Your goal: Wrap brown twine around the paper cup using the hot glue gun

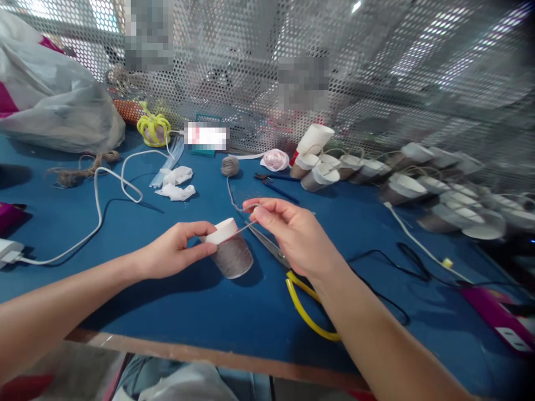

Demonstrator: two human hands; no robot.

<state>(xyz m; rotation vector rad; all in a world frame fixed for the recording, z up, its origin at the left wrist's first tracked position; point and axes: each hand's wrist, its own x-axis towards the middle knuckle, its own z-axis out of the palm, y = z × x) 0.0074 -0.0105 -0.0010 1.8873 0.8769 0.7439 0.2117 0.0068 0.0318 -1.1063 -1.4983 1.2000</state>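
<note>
My left hand [184, 248] grips a small paper cup [233, 257] by its white rim. Grey yarn is wound round the lower part of the cup, which is tilted with its base toward me. In my right hand [288, 234] a strand of grey yarn [246, 225] is pinched between thumb and fingers and runs to the cup just under the rim. Another stretch of the strand leads back to a small grey yarn ball [229, 166] on the blue table. Scissors with yellow handles [307, 312] lie under my right hand and forearm, partly hidden.
Several grey-wrapped cups [320, 177] stand at the back right. Pliers [276, 186] and a pink ribbon roll [275, 160] lie near them. A white cable [99, 211] curls across the left, beside crumpled white scraps [178, 192]. A large plastic bag [62, 94] fills the back left.
</note>
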